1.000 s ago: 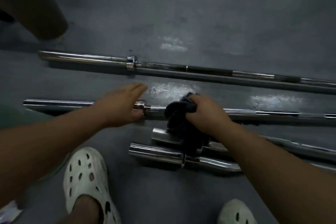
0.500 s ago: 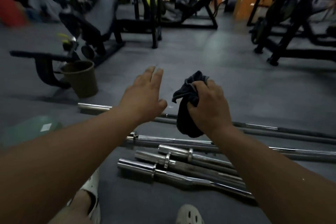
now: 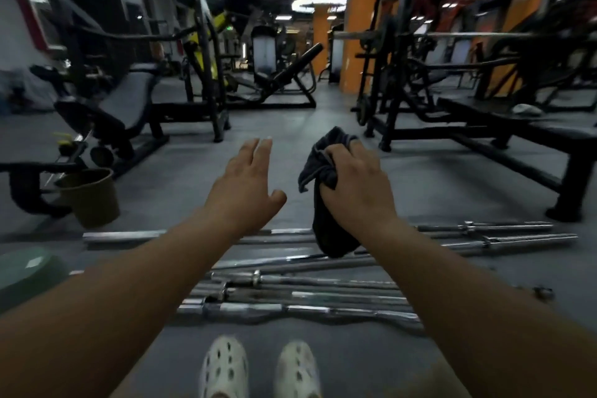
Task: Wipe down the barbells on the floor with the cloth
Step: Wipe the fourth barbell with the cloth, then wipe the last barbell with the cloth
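Hands raised above the barbells (image 3: 303,281)
Right hand (image 3: 352,187) grips a dark cloth (image 3: 326,229); left hand (image 3: 245,191) is spread flat, empty

My two forearms cover the middle stretches of the barbells (image 3: 323,284) across the lower centre, so I can't count them. The cloth (image 3: 326,203) hides the palm side of my right hand (image 3: 355,191). My shoes (image 3: 258,368) are cut off by the bottom edge. The machines (image 3: 200,74) across the upper frame are smeared with blur, and a green shape (image 3: 26,271) at the left edge is too blurred to identify.
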A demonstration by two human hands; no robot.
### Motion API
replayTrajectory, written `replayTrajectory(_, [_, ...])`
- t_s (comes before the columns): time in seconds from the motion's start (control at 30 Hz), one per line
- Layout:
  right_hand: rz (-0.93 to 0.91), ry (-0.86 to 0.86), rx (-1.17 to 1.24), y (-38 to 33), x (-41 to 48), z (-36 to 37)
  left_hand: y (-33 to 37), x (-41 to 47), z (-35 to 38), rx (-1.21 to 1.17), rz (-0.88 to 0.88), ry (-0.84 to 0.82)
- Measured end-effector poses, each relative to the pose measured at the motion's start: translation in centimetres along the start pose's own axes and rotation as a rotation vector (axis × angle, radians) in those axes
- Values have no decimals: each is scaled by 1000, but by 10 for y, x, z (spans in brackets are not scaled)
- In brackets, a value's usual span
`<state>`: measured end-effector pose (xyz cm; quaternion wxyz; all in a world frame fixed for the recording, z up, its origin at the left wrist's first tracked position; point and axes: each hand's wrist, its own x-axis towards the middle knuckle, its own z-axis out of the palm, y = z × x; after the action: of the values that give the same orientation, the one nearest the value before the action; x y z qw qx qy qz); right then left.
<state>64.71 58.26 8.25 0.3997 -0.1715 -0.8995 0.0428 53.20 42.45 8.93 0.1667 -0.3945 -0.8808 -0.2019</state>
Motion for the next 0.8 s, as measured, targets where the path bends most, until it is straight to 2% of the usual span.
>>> replayTrajectory(0.13, [-18,-32,-34,49,3,-31,17,14,-8,78,67,-64])
replayTrajectory(0.3, [91,61,-106,104,6,-30,57,63,13,131,145,-75])
replayTrajectory(0.57, [272,1,-176,182,23,32,100,145,139,-48,315,-110])
replayTrajectory(0.8, [348,-94,-226,261,23,85,118,192,236,-125,288,-184])
